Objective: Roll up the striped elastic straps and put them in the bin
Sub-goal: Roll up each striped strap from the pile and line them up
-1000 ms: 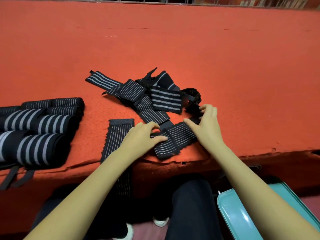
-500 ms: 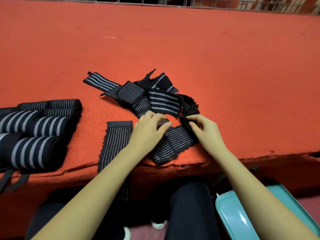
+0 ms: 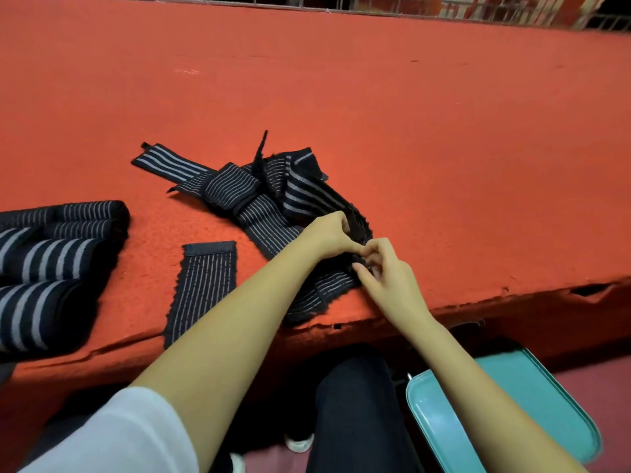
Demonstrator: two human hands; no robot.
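Note:
A tangled heap of black striped elastic straps (image 3: 269, 196) lies on the red carpeted ledge (image 3: 409, 148). My left hand (image 3: 327, 235) and my right hand (image 3: 386, 274) meet at the heap's near right end, both with fingers curled and pinching the dark end of one strap (image 3: 358, 230). That strap's striped length (image 3: 324, 291) runs under my hands toward the ledge's front edge. Another flat strap (image 3: 205, 285) hangs over the edge to the left.
Several rolled striped straps (image 3: 51, 257) lie at the ledge's left end. A teal bin (image 3: 512, 414) stands below the ledge at the lower right, beside my dark-trousered legs (image 3: 355, 414). A railing runs along the far edge.
Both hands have come together over the strap's dark end and now pinch it; before, they lay flatter on the striped strap. The heap has shifted slightly.

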